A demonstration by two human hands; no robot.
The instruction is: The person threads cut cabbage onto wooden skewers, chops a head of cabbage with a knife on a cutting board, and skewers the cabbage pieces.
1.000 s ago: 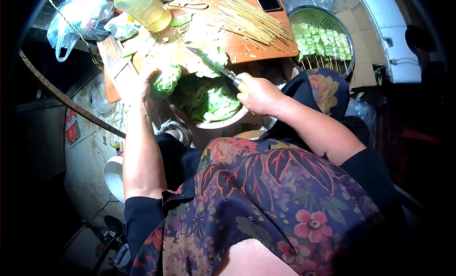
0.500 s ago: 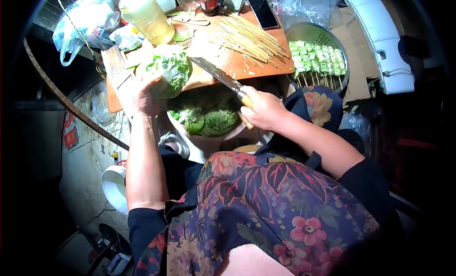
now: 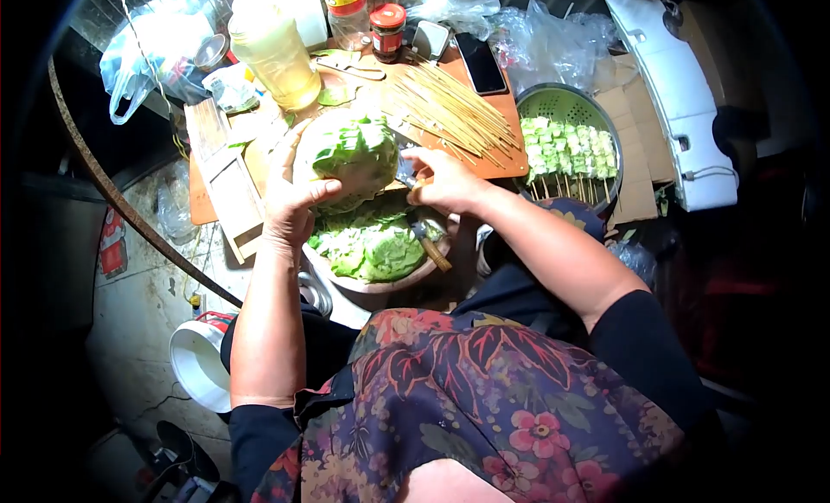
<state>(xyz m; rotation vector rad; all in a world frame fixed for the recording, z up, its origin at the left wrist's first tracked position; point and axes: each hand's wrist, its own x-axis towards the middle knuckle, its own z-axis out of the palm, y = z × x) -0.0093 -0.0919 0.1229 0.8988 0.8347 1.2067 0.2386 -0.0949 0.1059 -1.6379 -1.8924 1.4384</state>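
Note:
My left hand (image 3: pixel 292 192) grips a cut head of cabbage (image 3: pixel 350 155) above the near edge of the orange board (image 3: pixel 510 163). Fingers partly spread, my right hand (image 3: pixel 443 183) is beside the cabbage's right side, near the metal of a knife. That knife's wooden handle (image 3: pixel 432 248) points down over the right rim of a bowl of green leaves (image 3: pixel 376 250); the rest of the knife is partly hidden by my right hand and the cabbage. Whether my right hand still touches the knife is unclear.
Bamboo skewers (image 3: pixel 458 112), a phone (image 3: pixel 481 64), a red-lidded jar (image 3: pixel 388 32) and a pitcher of yellowish liquid (image 3: pixel 281 62) stand or lie on the board. A green colander (image 3: pixel 566 105) at right holds skewered cabbage pieces (image 3: pixel 572 148). A white bucket (image 3: pixel 199 365) is at lower left.
The cabbage has moved right with my left hand. My right hand has come off the knife's wooden handle and moved to the cabbage, while the knife has dropped towards the bowl.

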